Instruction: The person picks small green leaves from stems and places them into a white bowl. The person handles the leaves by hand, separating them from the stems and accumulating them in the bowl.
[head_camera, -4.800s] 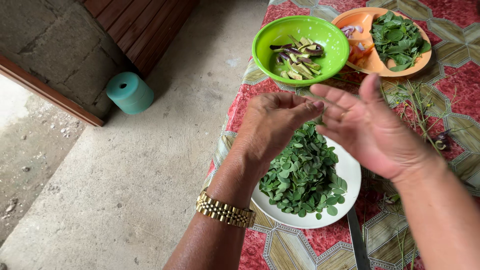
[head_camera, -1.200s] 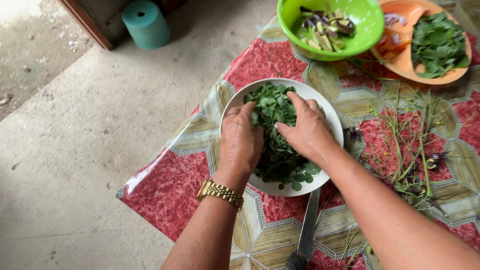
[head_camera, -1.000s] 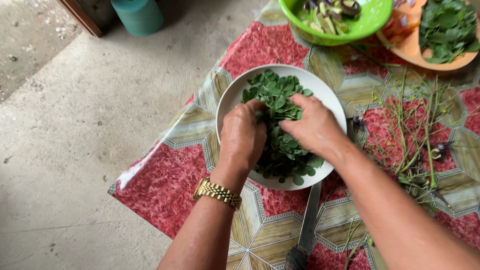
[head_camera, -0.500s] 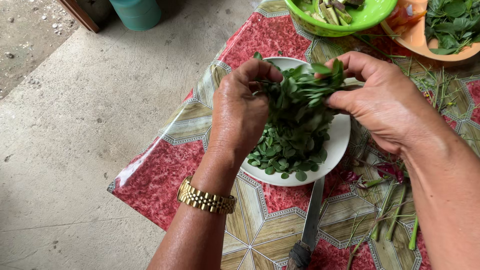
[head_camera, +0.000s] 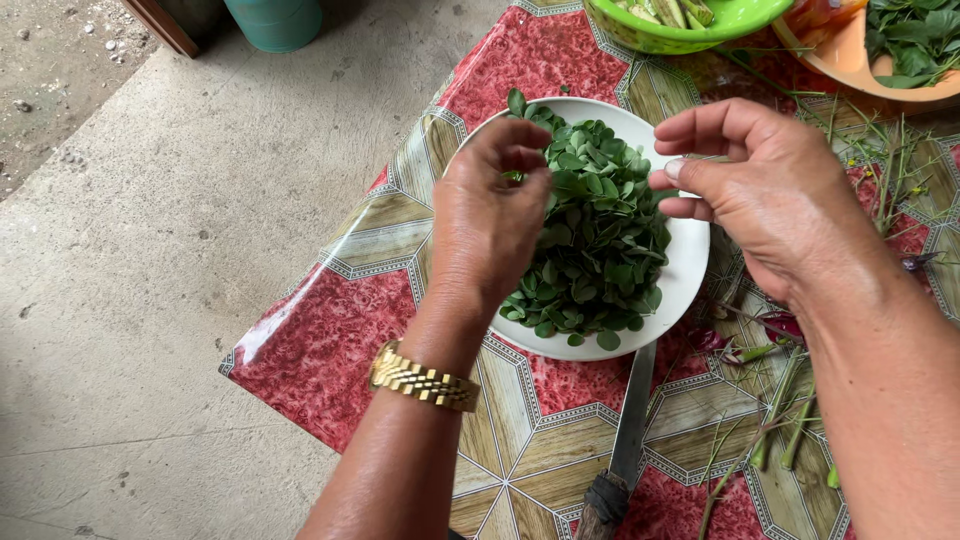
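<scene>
Both hands hover over the plate (head_camera: 690, 262) of leaves (head_camera: 595, 235): left hand (head_camera: 487, 222) at 9 o'clock, grip loosely curled, empty; right hand (head_camera: 775, 195) at 3 o'clock, grip half-open, empty.

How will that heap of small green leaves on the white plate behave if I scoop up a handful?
The leaves are tiny, thin and loose, so they are probably very light and floppy, with no stiffness. Piled high on the shallow white plate, some would likely spill from between the fingers or over the rim. Pushing them would probably just spread the heap.

Knife (head_camera: 628, 430) and stems (head_camera: 790, 420) crowd the plate (head_camera: 690, 270); its left side seems free.
</scene>
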